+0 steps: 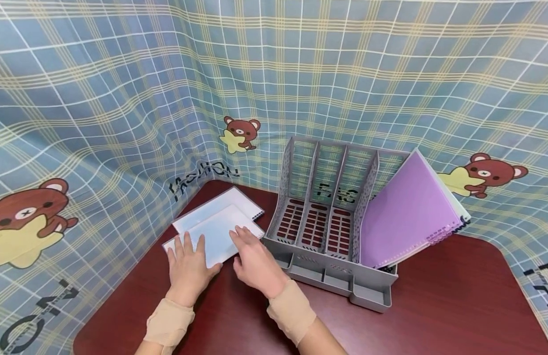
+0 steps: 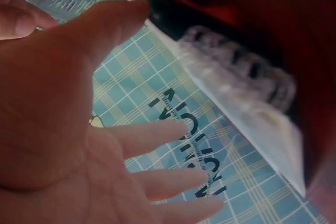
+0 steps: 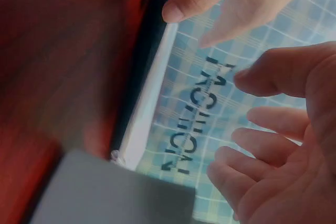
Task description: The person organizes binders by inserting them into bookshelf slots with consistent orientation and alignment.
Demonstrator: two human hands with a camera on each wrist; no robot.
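Note:
Two pale blue-white notebooks lie flat at the left of the table, the front notebook [image 1: 225, 231] overlapping the rear notebook [image 1: 238, 199]. Spiral binding shows at the rear one's right end. My left hand [image 1: 187, 271] rests on the front notebook's near-left part, fingers spread and straight, thumb along its near edge. Over its right end is my right hand [image 1: 258, 261], fingers extended; whether they touch the cover is hard to tell. In the right wrist view the left thumb [image 3: 184, 9] meets the notebook's pale edge [image 3: 149, 103].
Right of the hands stands a grey desk organizer [image 1: 311, 266] with upright slots and small front trays. A purple spiral notebook [image 1: 402, 212] leans rightward out of its right slot, a pale green one [image 1: 461, 212] behind it. Plaid cloth [image 1: 256, 64] hangs behind the dark red table [image 1: 451, 296].

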